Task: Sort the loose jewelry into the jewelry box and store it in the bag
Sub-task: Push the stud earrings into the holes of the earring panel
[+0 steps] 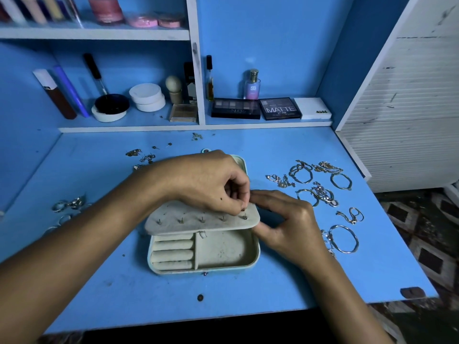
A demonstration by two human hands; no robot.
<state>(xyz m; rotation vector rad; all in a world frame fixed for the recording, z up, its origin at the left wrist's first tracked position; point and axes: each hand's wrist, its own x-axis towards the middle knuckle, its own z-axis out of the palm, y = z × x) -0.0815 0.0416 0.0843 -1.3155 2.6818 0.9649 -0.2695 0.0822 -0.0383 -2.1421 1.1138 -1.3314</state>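
Head view: left hand (213, 181) pinching perhaps an earring (243, 209), right hand (285, 219) gripping flap (198, 219), behind "MATTE" palette (280, 108).

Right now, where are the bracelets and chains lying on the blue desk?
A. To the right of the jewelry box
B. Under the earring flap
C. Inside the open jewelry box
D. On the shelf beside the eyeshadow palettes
A: the bracelets and chains lie spread on the blue desk, right of the open jewelry box.
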